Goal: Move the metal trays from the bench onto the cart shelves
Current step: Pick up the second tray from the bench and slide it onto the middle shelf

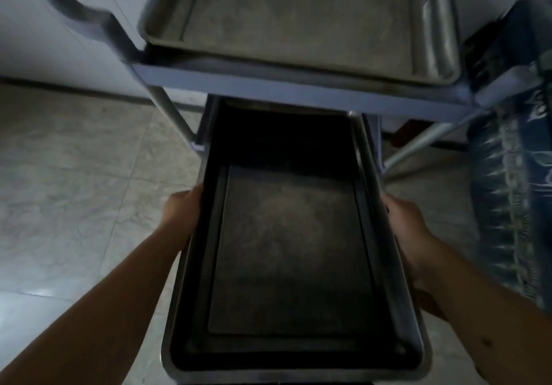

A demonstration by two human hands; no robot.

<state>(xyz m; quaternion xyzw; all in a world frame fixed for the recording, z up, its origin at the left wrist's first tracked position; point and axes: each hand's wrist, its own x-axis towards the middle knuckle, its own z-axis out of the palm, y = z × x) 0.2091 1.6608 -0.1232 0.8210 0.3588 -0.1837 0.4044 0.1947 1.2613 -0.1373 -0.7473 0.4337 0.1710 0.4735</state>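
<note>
Both hands, left hand (182, 214) and right hand (406, 223), clamp the tray's (286, 250) long sides, pointing under the cart shelf (298, 89).

Dull grey trays (286, 250), blue-grey cart (298, 86), blue white-patterned cloth (513, 190), pale marbled floor (74, 175)

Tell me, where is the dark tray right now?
The dark tray is held between both hands, left hand and right hand, its far end under the cart's top shelf.

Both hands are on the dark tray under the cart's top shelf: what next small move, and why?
Probably slide the dark rectangular metal tray further forward: left hand and right hand grip its long sides, and only its far end sits beneath the grey cart's top shelf.
</note>
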